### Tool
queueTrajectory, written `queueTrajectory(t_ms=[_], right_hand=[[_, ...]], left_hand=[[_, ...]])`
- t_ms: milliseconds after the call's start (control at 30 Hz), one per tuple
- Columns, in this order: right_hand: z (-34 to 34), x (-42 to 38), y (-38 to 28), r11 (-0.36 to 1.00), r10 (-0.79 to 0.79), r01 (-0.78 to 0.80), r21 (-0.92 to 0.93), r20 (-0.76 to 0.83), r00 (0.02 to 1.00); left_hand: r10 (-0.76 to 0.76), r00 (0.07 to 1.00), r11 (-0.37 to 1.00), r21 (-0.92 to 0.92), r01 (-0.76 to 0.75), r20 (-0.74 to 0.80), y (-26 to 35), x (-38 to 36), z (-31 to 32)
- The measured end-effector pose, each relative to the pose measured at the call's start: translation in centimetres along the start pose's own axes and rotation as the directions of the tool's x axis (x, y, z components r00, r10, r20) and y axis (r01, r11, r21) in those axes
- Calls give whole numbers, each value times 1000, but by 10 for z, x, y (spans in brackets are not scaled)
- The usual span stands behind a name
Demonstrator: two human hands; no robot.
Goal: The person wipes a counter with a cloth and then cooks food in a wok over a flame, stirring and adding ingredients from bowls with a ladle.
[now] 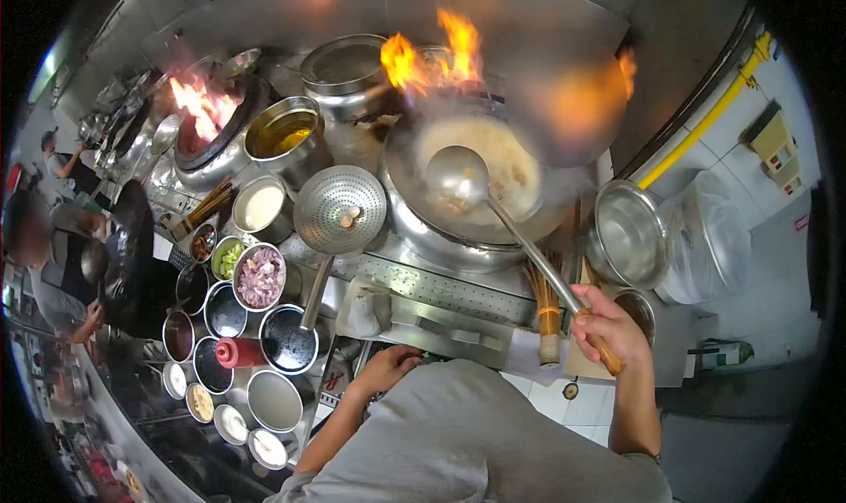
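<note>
My right hand (610, 327) is wrapped round the wooden handle of a long steel ladle (458, 175). The ladle's bowl is over a large wok (405, 205) of pale, steaming liquid with small pieces in it. Near the counter's front edge, beside a folded cloth (365, 307), is my left hand (388, 369); its fingers are partly bent and I cannot make out whether they hold anything. A perforated skimmer (340, 210) with a few small pieces in it rests left of the wok, its handle towards me.
Flames rise behind the wok and from a burner (204, 120) at left. An oil pot (284, 137), a bowl of chopped onion (260, 277) and a red bottle (240, 352) stand at left. A bamboo brush (548, 327) and steel bowl (627, 234) are at right. Co-workers are at far left.
</note>
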State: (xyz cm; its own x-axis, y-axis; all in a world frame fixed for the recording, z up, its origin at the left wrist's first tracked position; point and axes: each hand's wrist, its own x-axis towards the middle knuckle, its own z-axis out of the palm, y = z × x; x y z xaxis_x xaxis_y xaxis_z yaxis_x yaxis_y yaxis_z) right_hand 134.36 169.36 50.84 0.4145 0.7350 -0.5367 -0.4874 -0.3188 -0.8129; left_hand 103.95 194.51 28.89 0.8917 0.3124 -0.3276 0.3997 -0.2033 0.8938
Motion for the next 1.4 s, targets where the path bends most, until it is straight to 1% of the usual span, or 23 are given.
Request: queueTrajectory(t_ms=[33,133,167,267,300,367,400,433,467,567,667,700,733,767,867,967,1067,1100,1200,1233,1333,1367,1400], right_hand=[[-1,0,0,1000,-9,9,-10,0,1000],[-15,-1,2,985,11,-13,170,13,1000],[-11,0,9,1000,-27,27,3,-68,997],[-3,-6,8,970,-6,-8,-244,-56,998],[-3,-9,2,966,-1,-11,-257,-45,999],[-4,-11,-2,992,19,-24,-123,-44,999],[-4,-12,-3,998,26,-29,-56,-42,999],[-4,-9,-2,998,18,-19,-56,-17,1000],[-2,-4,0,991,3,-8,-131,-35,999],[13,10,5,947,-31,2,-321,-85,996],[17,11,4,954,1,-25,-299,-80,997],[13,12,3,990,32,-36,-135,-33,999],[3,12,1,998,58,-58,31,19,998],[-2,13,-1,978,76,-89,191,74,994],[4,20,0,938,33,-71,339,119,992],[10,31,0,921,28,-105,375,203,979],[28,33,-7,939,4,-90,333,251,968],[34,33,-7,936,-13,-76,344,250,968],[56,37,-13,980,-67,17,197,249,966],[62,42,-11,982,-74,29,186,241,968],[83,63,-5,995,-101,96,31,284,953],[86,73,1,995,-98,97,17,295,951],[94,81,6,991,-100,122,-61,283,954]], left_hand=[[-17,1000,1000,13,17,-6,0,0,0],[-43,999,999,21,43,-2,-1,0,-2],[-48,999,999,17,48,5,-2,1,-1],[32,999,998,52,-32,-7,-4,2,0],[46,999,996,73,-46,0,-3,3,-1],[78,997,991,111,-79,14,-1,8,-1],[77,997,992,102,-79,22,1,11,-1],[76,997,993,92,-78,27,5,14,0],[72,997,994,82,-74,31,7,15,1],[130,991,990,54,-132,28,2,21,5],[45,998,995,92,-49,46,9,20,2],[47,998,993,103,-52,47,7,19,1],[48,998,992,112,-53,47,4,18,0],[49,998,992,118,-54,45,1,18,1],[65,997,994,89,-68,29,-5,15,2],[25,1000,998,52,-26,5,-12,14,3],[53,999,993,102,-51,-9,-13,9,-1],[42,999,996,85,-41,-13,-13,6,-2],[28,999,998,56,-27,-21,-14,0,-6],[36,999,998,58,-35,-22,-14,-2,-8],[54,998,997,64,-51,-35,-6,-7,-12],[58,998,996,65,-55,-40,-5,-9,-13],[56,998,997,58,-54,-39,-6,-10,-13]])
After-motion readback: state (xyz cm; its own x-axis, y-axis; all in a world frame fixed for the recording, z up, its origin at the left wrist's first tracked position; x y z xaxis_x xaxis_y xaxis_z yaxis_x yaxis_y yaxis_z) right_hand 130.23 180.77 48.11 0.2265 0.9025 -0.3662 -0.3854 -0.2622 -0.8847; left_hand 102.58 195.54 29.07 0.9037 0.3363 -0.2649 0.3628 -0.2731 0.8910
